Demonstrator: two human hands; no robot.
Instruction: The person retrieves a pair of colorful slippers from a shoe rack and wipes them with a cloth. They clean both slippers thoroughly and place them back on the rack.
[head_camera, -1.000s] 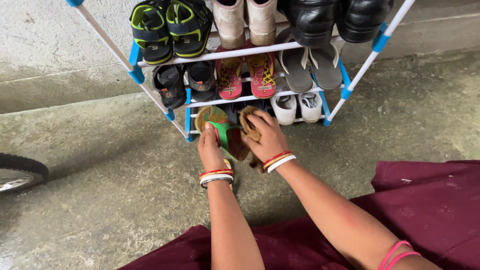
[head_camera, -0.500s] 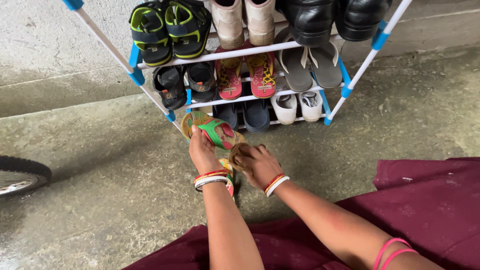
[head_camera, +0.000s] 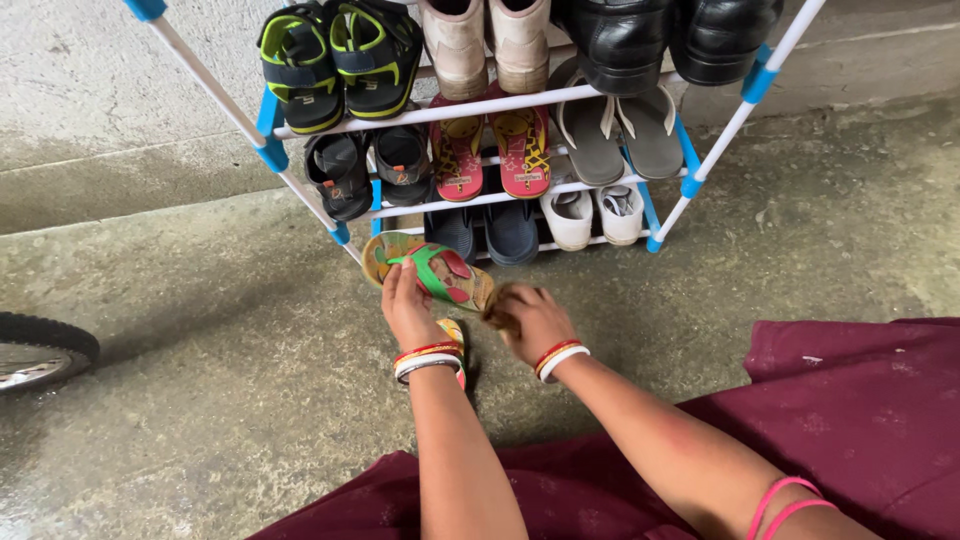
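My left hand (head_camera: 405, 305) grips a small yellow flip-flop (head_camera: 430, 268) with a green strap and tilts it up off the concrete floor, just in front of the shoe rack. My right hand (head_camera: 535, 322) is at the flip-flop's heel end, blurred, with its fingers closed on a small brown object (head_camera: 500, 316) whose kind I cannot tell. A second matching flip-flop (head_camera: 455, 338) lies on the floor, mostly hidden under my left wrist. Both wrists wear red and white bangles.
A white-tube shoe rack with blue joints (head_camera: 268, 128) stands against the wall, holding sandals, boots, black shoes, pink flip-flops and white slip-ons. A bicycle tyre (head_camera: 40, 350) pokes in at the left edge. Maroon cloth (head_camera: 850, 400) covers the lower right.
Both hands drew the flip-flop back from the rack's bottom shelf toward me. My right hand slid off the sole to the heel end, lower and to the right.
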